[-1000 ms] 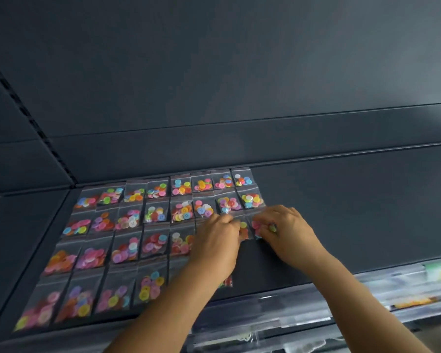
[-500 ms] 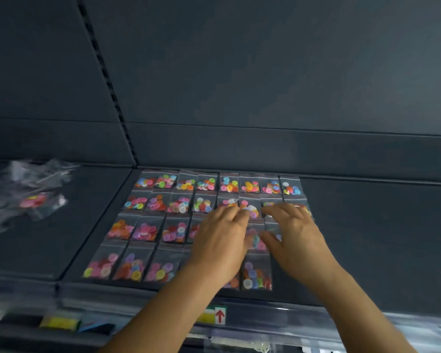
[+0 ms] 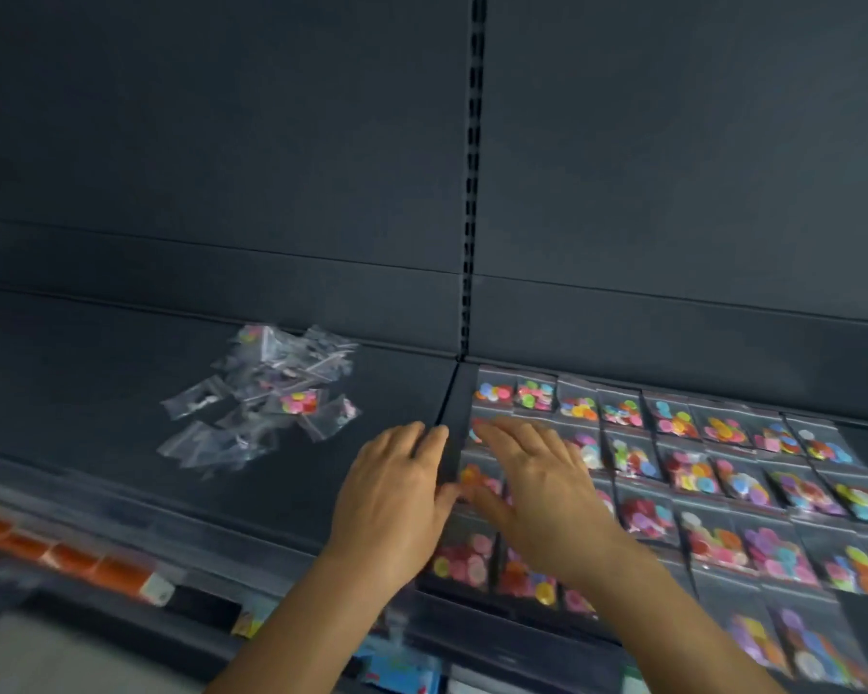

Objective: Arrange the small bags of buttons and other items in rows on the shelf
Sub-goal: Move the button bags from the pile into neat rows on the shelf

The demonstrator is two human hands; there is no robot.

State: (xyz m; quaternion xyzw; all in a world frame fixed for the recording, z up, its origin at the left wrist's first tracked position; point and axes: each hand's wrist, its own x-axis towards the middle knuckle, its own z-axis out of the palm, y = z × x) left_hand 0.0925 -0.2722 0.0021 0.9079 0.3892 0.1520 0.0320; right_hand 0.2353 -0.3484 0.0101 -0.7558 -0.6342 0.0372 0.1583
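button bags [image 3: 692,473]: clear, multicolor, neat rows | loose pile [image 3: 266,398] left | hands: L [image 3: 397,493], R [image 3: 537,488] flat, fingers spread

shelf [image 3: 96,383]: dark grey | button bags [image 3: 692,473]: clear, multicoloured | loose bags [image 3: 266,398]: clear

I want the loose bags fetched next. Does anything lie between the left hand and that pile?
Nothing visible does. The left hand is open over the shelf, and only bare dark shelf surface lies between it and the loose pile of bags to its left.
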